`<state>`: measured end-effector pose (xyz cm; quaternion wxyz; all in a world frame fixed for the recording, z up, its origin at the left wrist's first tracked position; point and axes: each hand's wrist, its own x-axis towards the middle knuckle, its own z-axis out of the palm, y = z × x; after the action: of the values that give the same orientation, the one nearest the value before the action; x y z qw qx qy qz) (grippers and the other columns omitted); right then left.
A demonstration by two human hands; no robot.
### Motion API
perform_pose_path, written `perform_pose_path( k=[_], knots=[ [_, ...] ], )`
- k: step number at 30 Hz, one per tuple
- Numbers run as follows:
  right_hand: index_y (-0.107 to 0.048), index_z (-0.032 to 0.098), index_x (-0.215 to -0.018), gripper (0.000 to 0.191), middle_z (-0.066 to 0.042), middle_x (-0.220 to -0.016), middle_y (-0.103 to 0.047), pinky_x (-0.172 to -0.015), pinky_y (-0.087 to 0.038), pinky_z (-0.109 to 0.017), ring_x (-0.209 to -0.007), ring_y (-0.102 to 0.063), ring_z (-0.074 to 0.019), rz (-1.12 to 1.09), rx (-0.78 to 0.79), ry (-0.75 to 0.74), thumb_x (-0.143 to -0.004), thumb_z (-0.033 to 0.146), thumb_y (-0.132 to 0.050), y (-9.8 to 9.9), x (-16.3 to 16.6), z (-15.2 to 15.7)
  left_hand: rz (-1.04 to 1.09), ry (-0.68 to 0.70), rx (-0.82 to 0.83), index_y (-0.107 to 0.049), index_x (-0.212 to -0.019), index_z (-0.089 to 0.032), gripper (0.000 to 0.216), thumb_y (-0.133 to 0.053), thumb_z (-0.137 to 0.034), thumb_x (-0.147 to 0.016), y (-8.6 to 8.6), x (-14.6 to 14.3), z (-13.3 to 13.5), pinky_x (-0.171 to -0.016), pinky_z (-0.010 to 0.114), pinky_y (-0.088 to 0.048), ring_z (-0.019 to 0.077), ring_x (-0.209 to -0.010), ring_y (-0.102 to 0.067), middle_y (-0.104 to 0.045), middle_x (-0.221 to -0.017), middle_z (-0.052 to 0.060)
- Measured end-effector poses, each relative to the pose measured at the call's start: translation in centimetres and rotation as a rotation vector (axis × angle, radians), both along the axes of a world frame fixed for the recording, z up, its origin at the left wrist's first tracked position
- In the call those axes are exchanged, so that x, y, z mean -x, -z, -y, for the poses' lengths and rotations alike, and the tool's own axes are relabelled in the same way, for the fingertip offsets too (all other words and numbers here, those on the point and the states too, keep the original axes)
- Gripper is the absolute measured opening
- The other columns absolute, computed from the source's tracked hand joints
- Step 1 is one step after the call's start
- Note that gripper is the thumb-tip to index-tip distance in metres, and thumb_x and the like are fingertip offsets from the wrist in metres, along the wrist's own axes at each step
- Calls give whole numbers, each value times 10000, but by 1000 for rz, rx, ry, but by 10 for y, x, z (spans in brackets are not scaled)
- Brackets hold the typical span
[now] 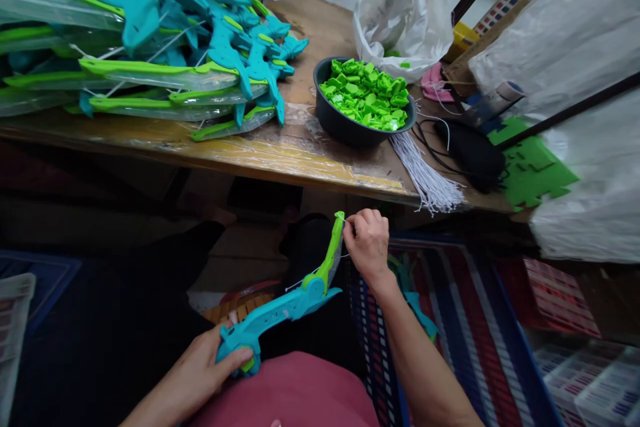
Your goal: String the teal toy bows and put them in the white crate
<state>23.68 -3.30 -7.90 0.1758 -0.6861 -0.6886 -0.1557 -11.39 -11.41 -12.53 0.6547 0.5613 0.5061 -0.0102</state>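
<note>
My left hand (213, 355) is closed round the lower end of a turquoise and lime-green plastic toy (280, 307), bow-like in shape, held slanting over my lap. A jointed green arm with a clear strip rises from its far end. At the tip of that arm, my right hand (369, 240) pinches a thin white cord (343, 217); the fingertips are partly hidden. The cord also runs along the toy near its joint. A bunch of similar white cords (425, 170) hangs over the edge of the workbench (300, 170) ahead.
Similar toys (165, 73) are piled on the bench's left side. A dark bowl (350, 133) holds small green pieces, with a white plastic bag (400, 7) behind it. Right of my legs is a striped woven crate or mat (450, 307); a pink basket (560, 293) stands beyond.
</note>
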Motion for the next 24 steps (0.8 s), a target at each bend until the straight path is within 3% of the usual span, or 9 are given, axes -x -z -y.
perform_pose_path(
  k=[17,24],
  knots=[
    [-622,196,-777,151,-38,-845,-633,-781,-323,-346,-860,-518,-209,-88,29,15,-920,162,-588,0,-1,0,15,-33,-30,-649,-898,-184,475,-609,-657,-868,0,1,0,-496,255,-380,155,-537,-493,-636,-686,6],
    [-637,194,-788,172,-49,-853,-634,-785,-318,-353,-877,-526,-221,-55,73,63,-944,179,-566,0,-4,-2,-20,3,-70,-643,-907,-183,493,-577,-670,-869,-2,-1,-2,-624,291,-455,195,-659,-568,-670,-784,32]
  ],
)
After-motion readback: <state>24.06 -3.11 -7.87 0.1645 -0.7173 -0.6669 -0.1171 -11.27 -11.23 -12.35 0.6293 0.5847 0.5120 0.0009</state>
